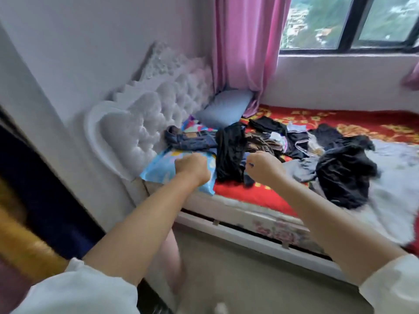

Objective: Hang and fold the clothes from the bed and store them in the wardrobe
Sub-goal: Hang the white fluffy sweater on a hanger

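— What's the room like?
— A bed [254, 193] with a red floral cover stands under a window [353, 21]; a pink curtain [244, 48] hangs at its far head corner, above a grey pillow [224, 107].
— And the hands?
— The left hand [192, 167] has its fingers clenched and holds nothing that shows; the right hand [264, 167] is curled too, though I cannot tell whether it pinches anything; both forearms reach out over the bed's near edge, white sleeves pushed up.
— The clothes?
— A heap of dark clothes [294, 152] lies across the bed's middle, with jeans [190, 139] near the tufted headboard [154, 114]; a blue patterned pillow [163, 171] sits at the near head corner.
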Motion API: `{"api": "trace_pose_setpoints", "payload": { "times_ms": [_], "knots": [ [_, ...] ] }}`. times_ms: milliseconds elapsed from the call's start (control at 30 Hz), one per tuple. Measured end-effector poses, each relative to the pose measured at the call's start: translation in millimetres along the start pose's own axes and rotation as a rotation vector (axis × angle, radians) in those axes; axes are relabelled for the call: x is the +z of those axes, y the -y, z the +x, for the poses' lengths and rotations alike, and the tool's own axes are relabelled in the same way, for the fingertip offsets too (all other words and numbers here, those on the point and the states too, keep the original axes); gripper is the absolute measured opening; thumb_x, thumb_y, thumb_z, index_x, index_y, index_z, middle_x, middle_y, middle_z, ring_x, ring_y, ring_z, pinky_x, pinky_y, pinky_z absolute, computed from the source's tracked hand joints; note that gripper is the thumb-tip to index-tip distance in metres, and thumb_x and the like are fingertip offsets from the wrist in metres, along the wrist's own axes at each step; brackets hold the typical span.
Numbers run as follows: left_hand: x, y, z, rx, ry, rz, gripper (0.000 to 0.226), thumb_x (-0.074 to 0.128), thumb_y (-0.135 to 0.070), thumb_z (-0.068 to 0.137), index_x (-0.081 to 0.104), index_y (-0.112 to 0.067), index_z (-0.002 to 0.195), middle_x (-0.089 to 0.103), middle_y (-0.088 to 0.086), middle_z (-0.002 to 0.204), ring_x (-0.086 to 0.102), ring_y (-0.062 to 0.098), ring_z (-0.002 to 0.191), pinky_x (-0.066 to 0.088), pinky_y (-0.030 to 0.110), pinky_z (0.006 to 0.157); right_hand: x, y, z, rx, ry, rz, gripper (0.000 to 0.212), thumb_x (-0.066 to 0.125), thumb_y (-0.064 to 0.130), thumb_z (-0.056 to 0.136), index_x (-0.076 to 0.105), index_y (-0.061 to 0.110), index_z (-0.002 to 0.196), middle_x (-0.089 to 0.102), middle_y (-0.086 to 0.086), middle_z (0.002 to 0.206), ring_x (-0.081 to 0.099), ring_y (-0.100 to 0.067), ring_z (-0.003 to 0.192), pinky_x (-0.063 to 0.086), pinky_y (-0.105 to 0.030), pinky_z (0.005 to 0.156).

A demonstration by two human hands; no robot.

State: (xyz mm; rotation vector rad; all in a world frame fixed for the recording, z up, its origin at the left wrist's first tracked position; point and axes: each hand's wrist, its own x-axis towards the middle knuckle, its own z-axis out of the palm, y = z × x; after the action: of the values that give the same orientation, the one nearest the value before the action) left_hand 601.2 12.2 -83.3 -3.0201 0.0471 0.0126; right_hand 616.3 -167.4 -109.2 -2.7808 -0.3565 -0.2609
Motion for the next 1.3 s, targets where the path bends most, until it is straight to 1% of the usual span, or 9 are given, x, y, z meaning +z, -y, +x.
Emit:
{"api": "trace_pose_setpoints", "payload": {
  "times_ms": [133,300,500,667,833,933,1033,1167,1300],
  "knots": [
    [28.4,-38.9,85.6,0.078,0.118,-0.025,0.030,0.042,-0.020,0.091,0.054,-0.011,0.118,0.051,0.011,0.127,0.046,0.028,0.118,0.037,0.034,0.091,19.5,-75.6,49.1,0.195,0.108,-0.074,0.026,0.040,0.018,0.093,0.062,0.006,0.099,0.062,-0.014,0.103,0.058,-0.028,0.098,0.042,-0.028,0.073],
    [63.1,-63.8,187.1,0.114,0.247,-0.046,0.030,0.043,-0.020,0.091,0.055,-0.011,0.117,0.053,0.010,0.125,0.048,0.028,0.117,0.039,0.033,0.090,53.8,-154.3,105.0,0.316,0.200,-0.112,0.025,0.043,0.012,0.089,0.064,0.000,0.094,0.066,-0.017,0.099,0.060,-0.030,0.092,0.044,-0.031,0.070],
    [99.7,-110.5,287.4,0.178,0.377,-0.059,0.025,0.041,-0.018,0.090,0.055,-0.010,0.109,0.056,0.008,0.119,0.051,0.027,0.110,0.042,0.032,0.084,75.8,-252.3,128.6,0.475,0.321,-0.015,0.022,0.042,0.011,0.090,0.060,0.000,0.083,0.062,-0.018,0.087,0.059,-0.031,0.088,0.032,-0.030,0.062],
    [126.3,-171.3,329.7,0.279,0.477,-0.069,0.022,0.040,-0.021,0.091,0.055,-0.011,0.103,0.057,0.007,0.112,0.053,0.026,0.104,0.037,0.031,0.074,87.9,-329.1,127.1,0.662,0.386,0.063,0.027,0.042,0.016,0.093,0.063,0.003,0.102,0.065,-0.013,0.100,0.059,-0.026,0.091,0.041,-0.031,0.067],
    [140.7,-245.4,369.4,0.318,0.534,-0.083,0.022,0.039,-0.018,0.092,0.041,-0.012,0.071,0.052,0.015,0.089,0.054,0.027,0.088,0.040,0.033,0.070,90.9,-407.6,135.4,0.746,0.445,0.137,0.021,0.042,0.015,0.092,0.060,0.004,0.086,0.061,-0.008,0.088,0.059,-0.026,0.088,0.039,-0.030,0.066],
    [142.2,-296.3,390.9,0.321,0.552,-0.117,0.022,0.038,-0.016,0.092,0.056,-0.004,0.090,0.055,0.016,0.091,0.056,0.030,0.102,0.043,0.035,0.074,88.5,-462.1,138.3,0.791,0.439,0.186,0.027,0.042,0.014,0.090,0.064,-0.001,0.097,0.067,-0.013,0.098,0.059,-0.027,0.093,0.043,-0.034,0.073],
    [141.4,-351.3,409.9,0.340,0.563,-0.104,0.027,0.036,-0.016,0.093,0.055,-0.002,0.106,0.059,0.013,0.110,0.055,0.030,0.104,0.045,0.036,0.079,83.0,-516.6,128.7,0.862,0.503,0.219,0.028,0.042,0.014,0.092,0.065,0.002,0.103,0.066,-0.010,0.105,0.059,-0.024,0.099,0.045,-0.033,0.081],
    [147.3,-412.9,429.1,0.384,0.592,-0.092,0.025,0.035,-0.018,0.092,0.055,-0.005,0.101,0.060,0.013,0.109,0.056,0.030,0.099,0.041,0.033,0.070,80.9,-578.0,112.7,0.987,0.519,0.268,0.025,0.043,0.014,0.091,0.064,0.007,0.102,0.065,-0.008,0.107,0.058,-0.023,0.100,0.044,-0.029,0.077],
    [163.3,-474.9,443.4,0.415,0.679,-0.131,0.022,0.035,-0.021,0.095,0.051,-0.009,0.087,0.060,0.014,0.110,0.056,0.029,0.102,0.043,0.034,0.073,95.9,-626.4,90.8,1.144,0.500,0.389,0.024,0.042,0.007,0.087,0.063,-0.003,0.094,0.064,-0.016,0.102,0.059,-0.029,0.095,0.042,-0.031,0.069]
  ]
}}
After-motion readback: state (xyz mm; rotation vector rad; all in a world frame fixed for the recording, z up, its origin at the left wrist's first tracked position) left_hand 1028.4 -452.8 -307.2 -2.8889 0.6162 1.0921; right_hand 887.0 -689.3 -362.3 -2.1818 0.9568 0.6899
